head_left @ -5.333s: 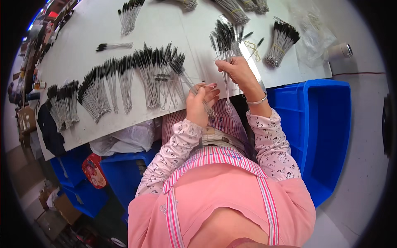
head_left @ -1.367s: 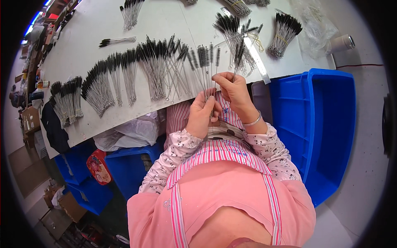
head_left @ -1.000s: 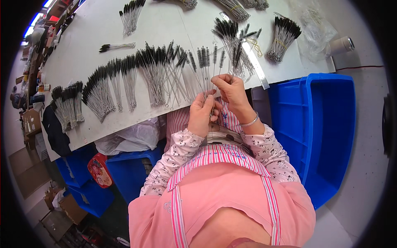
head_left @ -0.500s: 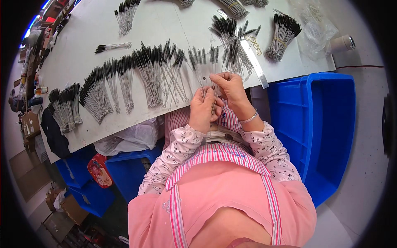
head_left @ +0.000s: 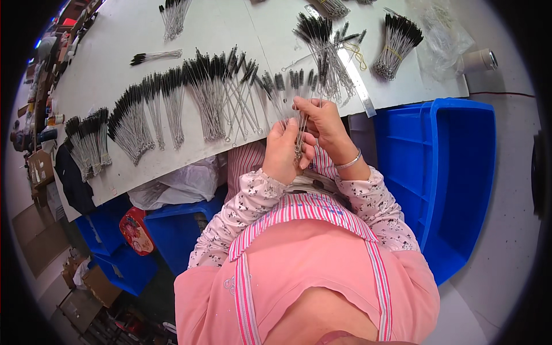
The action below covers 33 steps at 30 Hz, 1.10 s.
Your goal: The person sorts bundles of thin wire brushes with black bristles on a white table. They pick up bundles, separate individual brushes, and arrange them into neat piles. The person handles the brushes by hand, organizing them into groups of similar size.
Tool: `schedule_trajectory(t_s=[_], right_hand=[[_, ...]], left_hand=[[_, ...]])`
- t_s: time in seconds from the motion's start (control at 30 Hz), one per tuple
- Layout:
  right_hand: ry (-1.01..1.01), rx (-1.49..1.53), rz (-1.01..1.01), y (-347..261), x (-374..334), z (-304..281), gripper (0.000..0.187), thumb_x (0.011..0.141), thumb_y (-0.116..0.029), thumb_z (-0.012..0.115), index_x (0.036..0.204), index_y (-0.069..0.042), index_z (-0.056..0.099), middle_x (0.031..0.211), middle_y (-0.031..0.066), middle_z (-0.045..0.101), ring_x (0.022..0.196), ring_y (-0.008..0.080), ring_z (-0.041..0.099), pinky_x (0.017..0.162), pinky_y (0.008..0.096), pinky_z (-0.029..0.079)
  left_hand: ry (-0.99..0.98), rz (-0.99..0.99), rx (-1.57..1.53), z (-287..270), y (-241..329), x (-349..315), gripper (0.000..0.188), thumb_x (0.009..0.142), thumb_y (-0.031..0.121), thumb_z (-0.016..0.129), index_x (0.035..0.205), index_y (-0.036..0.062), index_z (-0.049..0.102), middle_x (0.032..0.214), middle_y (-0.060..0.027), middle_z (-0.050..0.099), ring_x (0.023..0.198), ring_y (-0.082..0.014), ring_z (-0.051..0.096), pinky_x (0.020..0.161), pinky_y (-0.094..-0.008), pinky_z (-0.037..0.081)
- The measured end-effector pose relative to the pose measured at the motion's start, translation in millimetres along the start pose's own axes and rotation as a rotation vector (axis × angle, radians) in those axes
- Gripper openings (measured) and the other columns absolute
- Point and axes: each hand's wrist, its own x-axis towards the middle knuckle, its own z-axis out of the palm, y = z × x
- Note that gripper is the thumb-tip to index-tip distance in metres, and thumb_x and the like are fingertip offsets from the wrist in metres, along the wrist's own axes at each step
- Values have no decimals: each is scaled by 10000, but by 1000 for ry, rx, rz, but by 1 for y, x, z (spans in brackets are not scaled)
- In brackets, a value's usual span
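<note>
Both my hands meet just past the near edge of the white table, over my lap. My left hand (head_left: 282,154) is closed around the looped wire ends of several thin brushes with black bristles (head_left: 296,79). My right hand (head_left: 325,125) pinches the wire stems of the same brushes between thumb and fingers, beside the left. The bristle heads fan out away from me above the table and look slightly blurred. How many brushes each hand has is hard to make out.
On the white table (head_left: 115,40) a row of brush piles (head_left: 204,95) lies to the left. A loose pile (head_left: 319,43), a metal ruler (head_left: 357,92) and a banded bundle (head_left: 397,49) lie to the right. A blue bin (head_left: 428,184) stands at my right, a white plastic bag (head_left: 178,190) under the table edge.
The held bristle heads have shifted slightly and bunched closer together. My left fingers curl a bit more around the wire ends. The whole view has moved slightly.
</note>
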Motion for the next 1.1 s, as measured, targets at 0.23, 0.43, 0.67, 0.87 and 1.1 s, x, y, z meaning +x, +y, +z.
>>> schedule_trajectory(t_s=[0.23,0.43,0.67,0.87,1.1], right_hand=[[7,13,13,-1,-7,7,175,772,-130,682,741,13,586,601,29,559,467,85,500,407,200,383],[27,-113,52,4,-10,-1,173,760,-119,681,761,24,582,635,52,581,492,90,518,413,209,410],[-10,-165,60,2,-16,0,205,768,-175,697,782,-9,578,634,38,586,453,66,489,380,183,368],[34,-128,66,13,-12,-4,183,769,-150,686,767,-5,575,656,68,605,473,89,521,397,210,396],[17,-161,63,10,-14,-3,204,773,-155,682,802,16,576,685,89,618,494,99,536,426,217,422]], left_hand=[[-65,-14,-103,-7,-4,-1,289,970,280,356,1131,41,369,786,-138,594,543,-177,583,406,-249,455],[-29,-18,-2,-8,-9,-6,286,963,251,389,1174,57,394,847,-124,614,654,-184,630,499,-264,514],[-18,-18,122,-8,-12,-9,219,959,223,398,1108,65,427,871,-90,615,667,-167,633,514,-266,520],[-46,-84,32,-10,-8,-14,260,964,246,378,1149,67,416,911,-96,607,702,-182,631,550,-284,526],[-79,-145,-19,-9,-2,-20,259,942,203,444,1159,63,427,950,-95,592,754,-176,617,544,-280,509]])
